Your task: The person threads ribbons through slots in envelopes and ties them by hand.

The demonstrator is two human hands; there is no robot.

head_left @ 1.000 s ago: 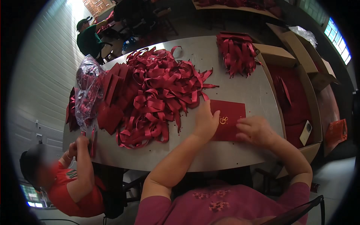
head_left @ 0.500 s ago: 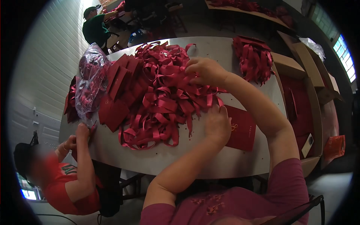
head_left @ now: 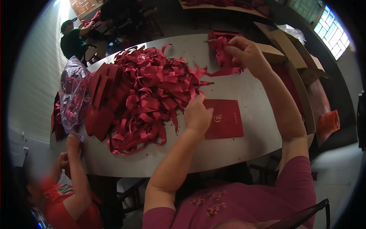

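Observation:
A tangled heap of shiny red ribbons [head_left: 148, 91] covers the middle of the table. My right hand [head_left: 251, 57] is raised over the far right, thumb and fingers pinched on a red ribbon [head_left: 225, 71] that stretches from the heap's side. Behind that hand lies a smaller bundle of red bags with ribbons [head_left: 219, 42]. My left hand [head_left: 198, 114] is at the heap's right edge, fingers curled against the ribbons; what they grip is hidden. Beside it, a flat dark red paper bag [head_left: 225, 124] with gold print lies on the table, its left edge partly covered by my hand.
Red bags [head_left: 100, 91] and a clear plastic sack [head_left: 72, 95] stand left on the table [head_left: 251, 95]. A co-worker in a red shirt [head_left: 76, 206] works at the left edge. An open cardboard box [head_left: 301, 84] and an orange packet [head_left: 329, 124] are on the right.
My right hand has moved from the heap to the right, over the smaller bundle, drawing a ribbon out. My left hand stays by the heap and bag. The whole view has shifted.

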